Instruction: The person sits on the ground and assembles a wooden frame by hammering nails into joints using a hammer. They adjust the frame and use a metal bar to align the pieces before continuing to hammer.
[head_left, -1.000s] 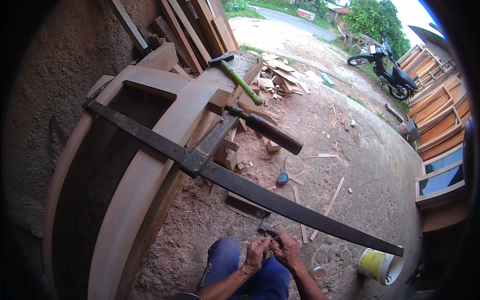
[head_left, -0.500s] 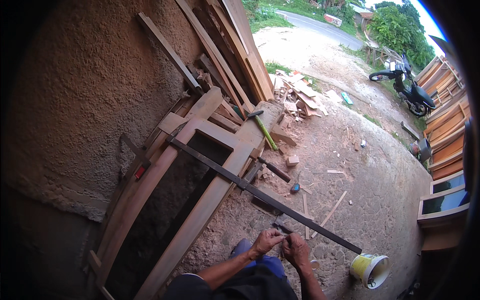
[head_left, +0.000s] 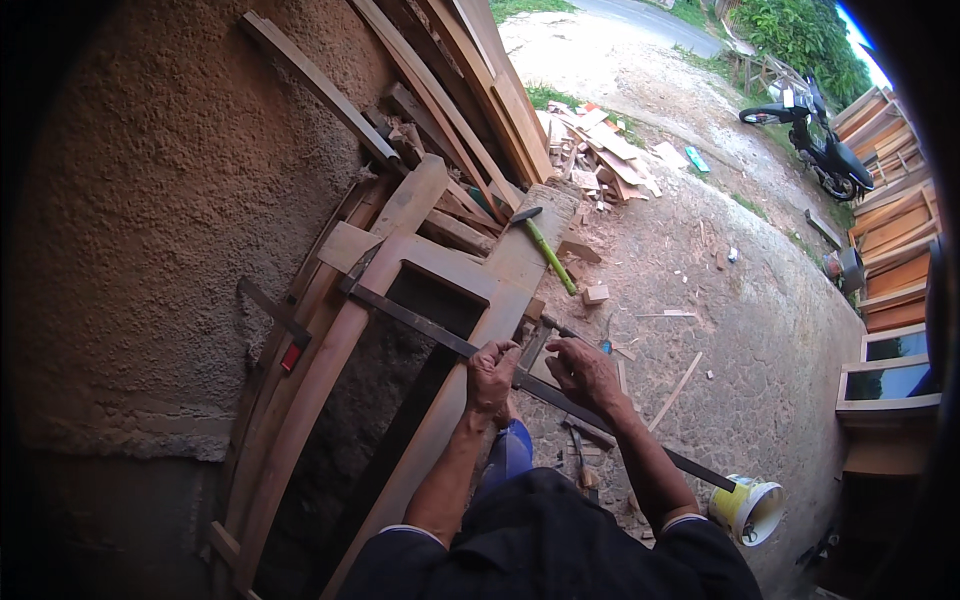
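My left hand (head_left: 491, 378) is closed in a pinch beside the long dark bar clamp (head_left: 405, 317), above the right rail of a curved wooden frame (head_left: 432, 430). Whatever lies between its fingertips is too small to make out. My right hand (head_left: 586, 373) hovers just right of it, above the same bar, fingers bent inward; I cannot make out anything in them. The clamp's bar crosses the frame and runs out past my right forearm. A hammer (head_left: 548, 252) with a green handle rests on the wooden beam beyond my hands.
A second metal bar with a red part (head_left: 290, 357) sits at the frame's left, near the rough wall (head_left: 150, 250). Hand tools (head_left: 582, 455) lie on the floor by my legs. A whitish-yellow bucket (head_left: 735, 505) lies tipped. Offcuts (head_left: 610, 150) and a motorcycle (head_left: 825, 155) are farther off.
Both hands have moved up and forward to the clamp bar and drawn apart; before, their fingertips met low near my lap. My view has shifted a little.
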